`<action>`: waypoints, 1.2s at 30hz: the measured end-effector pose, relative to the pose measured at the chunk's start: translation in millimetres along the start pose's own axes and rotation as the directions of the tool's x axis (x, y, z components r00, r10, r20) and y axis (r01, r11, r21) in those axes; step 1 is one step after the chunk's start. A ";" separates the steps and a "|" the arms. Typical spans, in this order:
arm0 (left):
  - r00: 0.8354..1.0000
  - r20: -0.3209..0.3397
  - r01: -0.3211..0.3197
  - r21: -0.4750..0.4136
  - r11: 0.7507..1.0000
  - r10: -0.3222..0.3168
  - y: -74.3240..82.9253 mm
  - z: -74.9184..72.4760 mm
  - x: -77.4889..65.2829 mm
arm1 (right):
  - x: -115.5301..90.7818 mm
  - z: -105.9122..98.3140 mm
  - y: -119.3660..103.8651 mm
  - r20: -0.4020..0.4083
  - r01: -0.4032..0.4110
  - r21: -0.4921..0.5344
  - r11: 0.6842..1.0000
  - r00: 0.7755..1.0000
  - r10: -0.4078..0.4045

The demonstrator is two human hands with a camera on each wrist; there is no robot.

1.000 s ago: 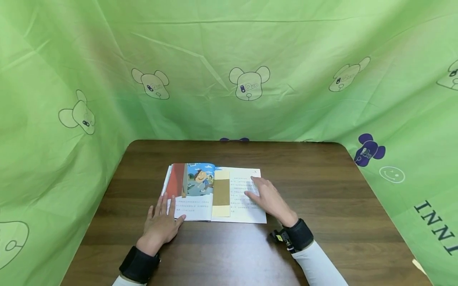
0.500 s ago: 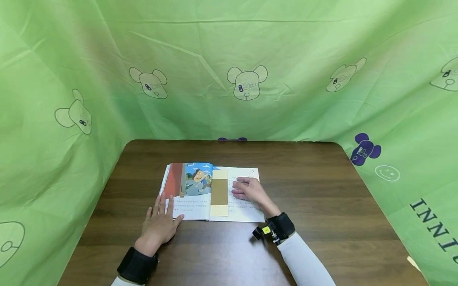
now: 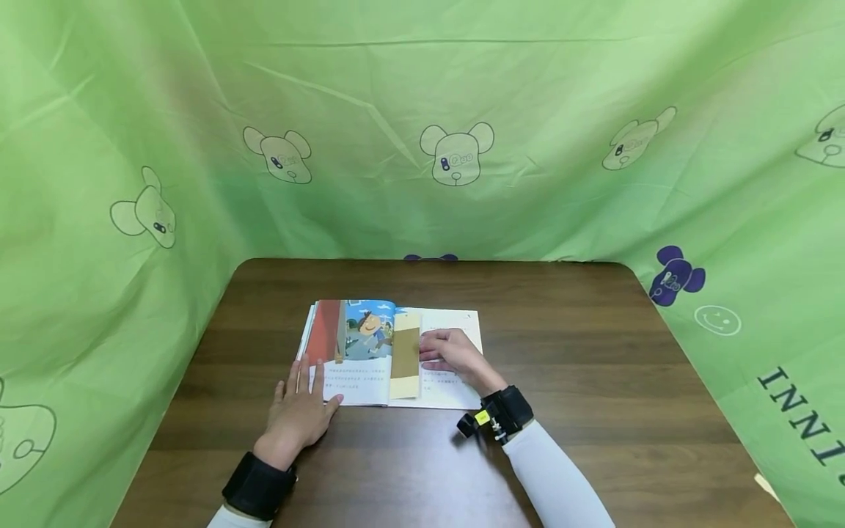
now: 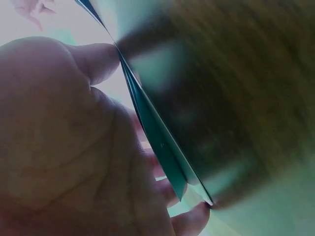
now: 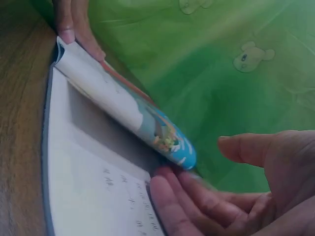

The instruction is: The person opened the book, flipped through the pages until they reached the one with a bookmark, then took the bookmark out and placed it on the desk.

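An open picture book point(image 3: 359, 386) lies on the brown wooden table, a cartoon on its left page and text on the right. Along the fold is an upright brown strip point(image 3: 405, 359) with cream ends. My left hand point(image 3: 297, 418) rests spread over the book's lower left corner; in the left wrist view its thumb point(image 4: 101, 61) and fingertips touch the book's edge. My right hand point(image 3: 455, 356) is over the right page, fingertips right at the strip's right edge. In the right wrist view the right thumb point(image 5: 243, 148) stands apart from the fingers.
The wooden table point(image 3: 594, 352) surrounds the book on all sides. A green curtain point(image 3: 370, 205) with printed bear heads hangs behind and beside it. Each wrist wears a black band, and a small camera point(image 3: 467, 425) juts from the right one.
My right hand has moved left across the right page to the brown strip's edge. The strip's right edge has shifted slightly. My left hand stays in place on the book.
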State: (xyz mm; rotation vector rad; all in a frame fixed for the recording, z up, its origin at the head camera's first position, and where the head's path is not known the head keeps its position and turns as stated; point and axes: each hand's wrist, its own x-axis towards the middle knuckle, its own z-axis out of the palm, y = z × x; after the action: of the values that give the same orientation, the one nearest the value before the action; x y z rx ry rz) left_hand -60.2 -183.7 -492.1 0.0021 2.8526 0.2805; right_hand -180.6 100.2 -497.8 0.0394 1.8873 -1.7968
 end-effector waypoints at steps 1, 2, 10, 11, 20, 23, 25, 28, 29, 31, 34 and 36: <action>1.000 -0.001 -0.001 -0.001 1.000 0.001 -0.2 0.3 -0.2 | 1.1 1.6 0.9 0.000 -0.002 -0.007 1.000 1.000 0.002; 1.000 -0.003 -0.001 -0.001 1.000 0.001 -0.3 0.7 -0.3 | 1.9 3.1 1.8 0.003 0.002 -0.018 1.000 1.000 -0.002; 1.000 -0.002 0.009 -0.007 1.000 -0.009 0.0 1.0 0.4 | 9.6 15.8 3.0 -0.037 0.032 -0.111 0.993 0.999 -0.036; 1.000 -0.002 0.009 -0.007 1.000 -0.009 0.1 0.9 0.4 | 10.2 17.0 2.8 -0.049 0.035 -0.124 0.992 0.998 -0.041; 1.000 0.015 0.019 -0.009 1.000 -0.019 1.2 0.8 0.0 | 8.9 17.3 2.5 -0.161 0.011 -0.177 0.984 0.986 -0.040; 1.000 0.008 0.016 -0.009 1.000 -0.016 1.5 0.6 1.3 | 7.5 12.1 1.0 -0.177 0.025 -0.169 0.985 0.983 -0.056; 1.000 0.002 0.011 -0.007 1.000 -0.011 1.8 0.5 2.9 | 6.4 6.1 -0.6 -0.180 0.032 -0.140 0.990 0.982 -0.057; 1.000 -0.002 0.004 -0.009 1.000 -0.004 2.3 0.2 4.9 | 2.6 -6.2 -5.4 -0.169 0.034 -0.094 0.995 0.984 -0.050; 1.000 -0.001 0.003 -0.012 1.000 -0.003 2.2 0.2 5.4 | 0.8 -10.9 -7.0 -0.164 0.032 -0.078 0.996 0.985 -0.044; 1.000 0.000 0.003 -0.020 1.000 -0.003 1.8 0.0 5.4 | -3.8 -20.3 -11.1 -0.156 0.019 -0.049 0.999 0.987 -0.026; 1.000 0.004 0.009 -0.028 1.000 -0.009 0.0 -0.2 4.2 | -11.2 -34.9 -16.6 -0.130 0.017 -0.013 1.000 0.991 -0.019; 1.000 0.006 0.012 -0.028 1.000 -0.012 -1.4 -0.4 3.0 | -16.6 -45.2 -20.5 -0.121 0.018 0.006 1.000 0.992 -0.017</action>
State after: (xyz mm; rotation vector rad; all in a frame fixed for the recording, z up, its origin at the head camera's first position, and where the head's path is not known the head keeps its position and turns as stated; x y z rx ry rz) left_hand -63.2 -185.1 -492.8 -0.0199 2.8411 0.3180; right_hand -189.8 145.6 -473.5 0.1378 1.9703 -1.8512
